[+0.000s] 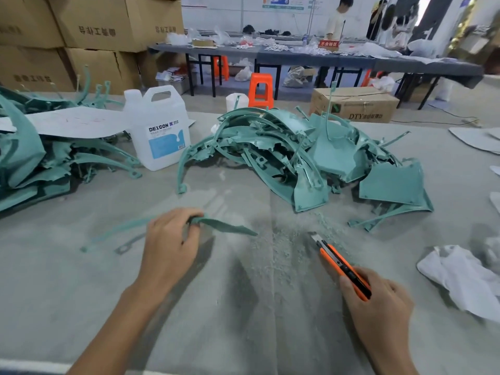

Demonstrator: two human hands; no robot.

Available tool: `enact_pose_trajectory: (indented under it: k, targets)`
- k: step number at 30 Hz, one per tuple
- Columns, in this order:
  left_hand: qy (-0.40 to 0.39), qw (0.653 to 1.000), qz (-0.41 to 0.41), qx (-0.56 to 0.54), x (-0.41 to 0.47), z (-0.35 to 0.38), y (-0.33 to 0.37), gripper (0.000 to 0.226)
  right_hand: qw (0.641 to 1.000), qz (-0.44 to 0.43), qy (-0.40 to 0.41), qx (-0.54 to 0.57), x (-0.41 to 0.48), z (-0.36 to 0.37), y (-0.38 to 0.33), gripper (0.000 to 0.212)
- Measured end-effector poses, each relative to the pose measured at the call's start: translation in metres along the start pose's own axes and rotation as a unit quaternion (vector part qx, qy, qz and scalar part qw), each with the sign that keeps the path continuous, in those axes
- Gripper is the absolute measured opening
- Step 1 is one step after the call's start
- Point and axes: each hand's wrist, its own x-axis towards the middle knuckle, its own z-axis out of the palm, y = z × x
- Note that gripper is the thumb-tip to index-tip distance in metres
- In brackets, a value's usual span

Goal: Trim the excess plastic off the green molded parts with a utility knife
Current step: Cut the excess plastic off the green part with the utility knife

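Head view, at the worktop (243, 320): on my feed the left hand (170, 239) grips one green molded part (227, 226), fingers (193, 230) curled round its thick end while its tapered tip points right, low over the grey surface. The part's thin arms trail out to the left of the wrist, blurred. The right hand (378, 301) holds an orange utility knife (341, 263), fingers (349, 286) wrapped round the handle, short blade out and aimed up-left, well apart from the part. I cannot tell whether the blade tip touches the worktop. Pale green shavings (284, 247) lie scattered between the two hands. Behind them rises a heap of green molded parts (297, 152); a second heap (27, 163) sits at far left beside a white DEXCON jug (159, 131). Crumpled white paper (460, 277) lies at right.
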Motion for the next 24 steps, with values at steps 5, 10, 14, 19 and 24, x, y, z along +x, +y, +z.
enact_pose_trajectory:
  k: [5,10,14,19,24]
  targets:
    - [-0.037,0.997,-0.052,-0.034,0.015,-0.019,0.004,0.009,1.000,-0.008,0.008,0.019,-0.002,-0.005,-0.003,0.023]
    - [-0.024,0.999,-0.022,-0.024,-0.008,-0.006,0.013,0.009,0.998,-0.009,0.012,0.067,-0.002,-0.002,0.002,0.029]
    - [-0.058,0.998,0.030,0.000,-0.016,-0.005,0.019,0.022,0.998,-0.014,0.007,0.062,-0.004,0.001,0.006,0.048]
    - [-0.279,0.956,0.018,0.084,-0.049,0.017,0.019,0.057,0.996,-0.038,0.010,0.082,-0.010,-0.004,0.001,0.044]
    - [-0.252,0.950,0.005,0.182,-0.052,0.047,0.020,0.078,0.984,-0.035,-0.059,0.164,-0.023,-0.007,-0.018,0.041]
